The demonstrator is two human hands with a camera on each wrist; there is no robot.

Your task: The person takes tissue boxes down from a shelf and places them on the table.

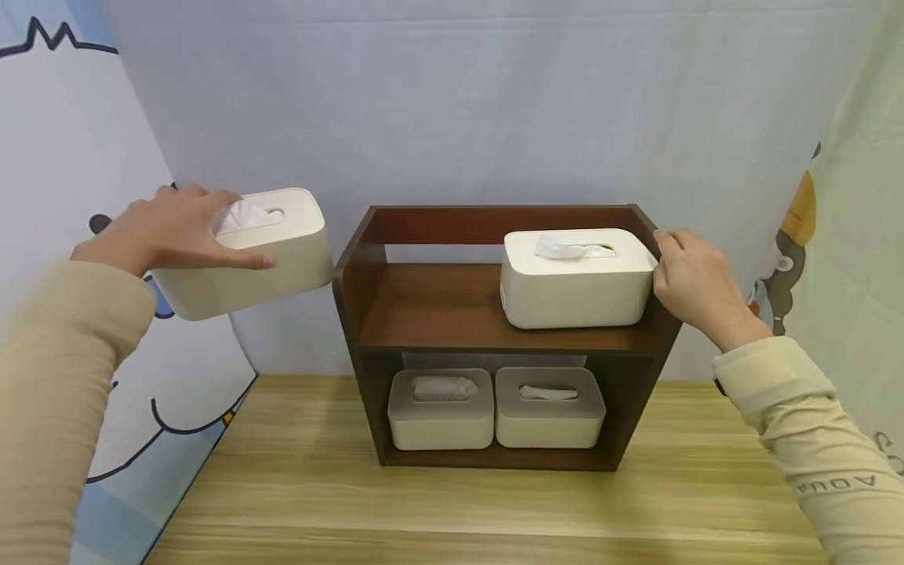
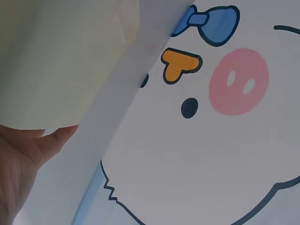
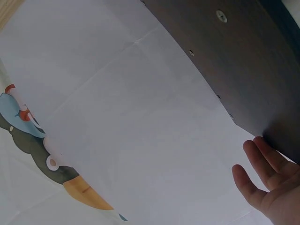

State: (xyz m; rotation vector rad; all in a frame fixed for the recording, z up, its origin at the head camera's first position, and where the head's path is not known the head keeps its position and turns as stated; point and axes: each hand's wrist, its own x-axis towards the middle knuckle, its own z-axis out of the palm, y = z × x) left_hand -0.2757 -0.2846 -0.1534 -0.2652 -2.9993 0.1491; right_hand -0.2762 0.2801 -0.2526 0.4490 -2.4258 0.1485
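Note:
My left hand (image 1: pixel 165 231) grips a cream tissue box (image 1: pixel 278 263) from above, the thumb along its near side. This box is tilted in the air, just left of the dark brown two-tier shelf (image 1: pixel 438 302); white tissue shows at its slot. In the left wrist view the box's pale wall (image 2: pixel 61 65) fills the upper left above the fingers. My right hand (image 1: pixel 699 282) holds the upper right side panel of the shelf. Its fingertips meet the edge of the dark panel (image 3: pixel 234 56) in the right wrist view. Beside it, a second tissue box (image 1: pixel 579 294) sits on the upper tier.
Two more tissue boxes, left (image 1: pixel 441 428) and right (image 1: pixel 551 428), stand side by side on the lower tier. The shelf stands on a wood-grain table (image 1: pixel 494 510). Behind hangs a pale cloth (image 1: pixel 494 102); a cartoon-printed panel (image 1: pixel 63 157) rises at the left.

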